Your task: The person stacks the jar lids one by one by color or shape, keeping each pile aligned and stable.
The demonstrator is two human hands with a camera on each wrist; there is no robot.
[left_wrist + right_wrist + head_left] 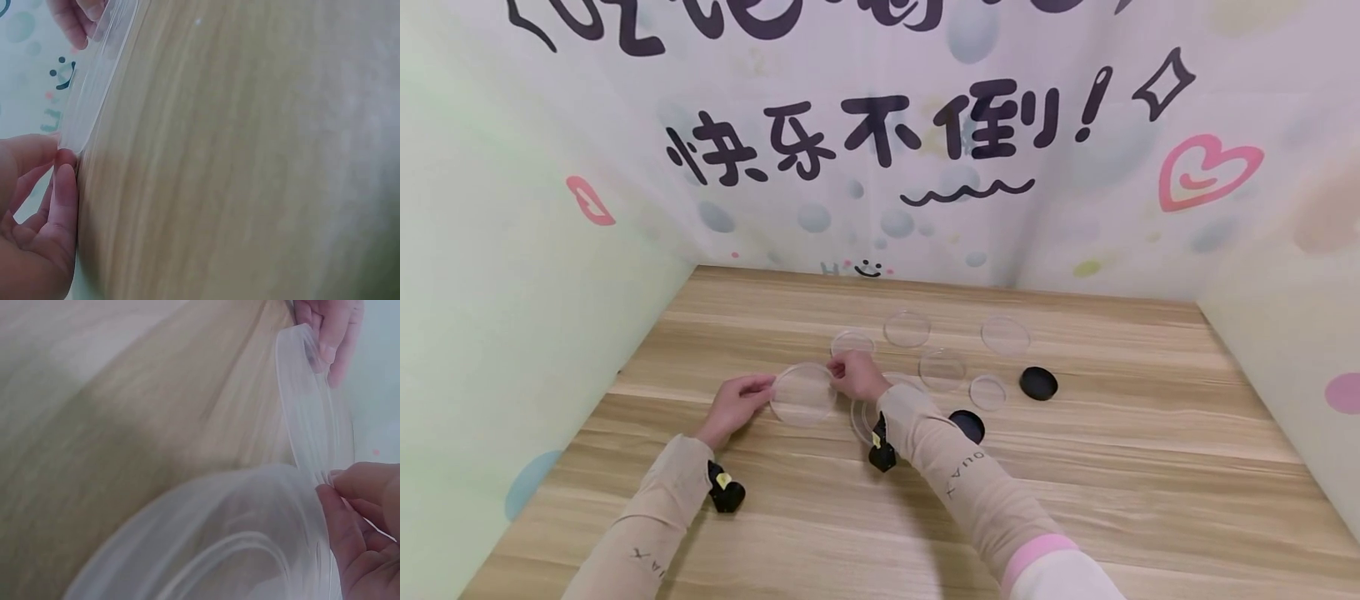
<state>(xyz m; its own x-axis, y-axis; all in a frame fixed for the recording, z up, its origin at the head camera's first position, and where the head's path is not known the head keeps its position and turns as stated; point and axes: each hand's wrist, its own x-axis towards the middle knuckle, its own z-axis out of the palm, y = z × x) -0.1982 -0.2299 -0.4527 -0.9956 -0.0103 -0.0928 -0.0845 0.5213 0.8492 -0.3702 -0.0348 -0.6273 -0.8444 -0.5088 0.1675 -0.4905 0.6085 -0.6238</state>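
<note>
A clear round shallow plastic dish or lid [805,398] is between my two hands, low over the wooden table. My left hand [733,407] pinches its left edge between thumb and fingers, as the left wrist view also shows. At the opposite edge my right hand [859,377] pinches the rim with thumb and fingertips; in the right wrist view the thumb lies on top. Close beside it, partly hidden by the right forearm, lies another clear round dish [187,531] with a smaller ring showing inside.
Several more clear round pieces lie to the right and behind, among them one at the back [907,329] and one farther right [1006,335]. A black round lid or dish [1039,383] sits at right; another black one [970,423] is partly behind the right sleeve. A printed cloth [865,225] hangs behind the table.
</note>
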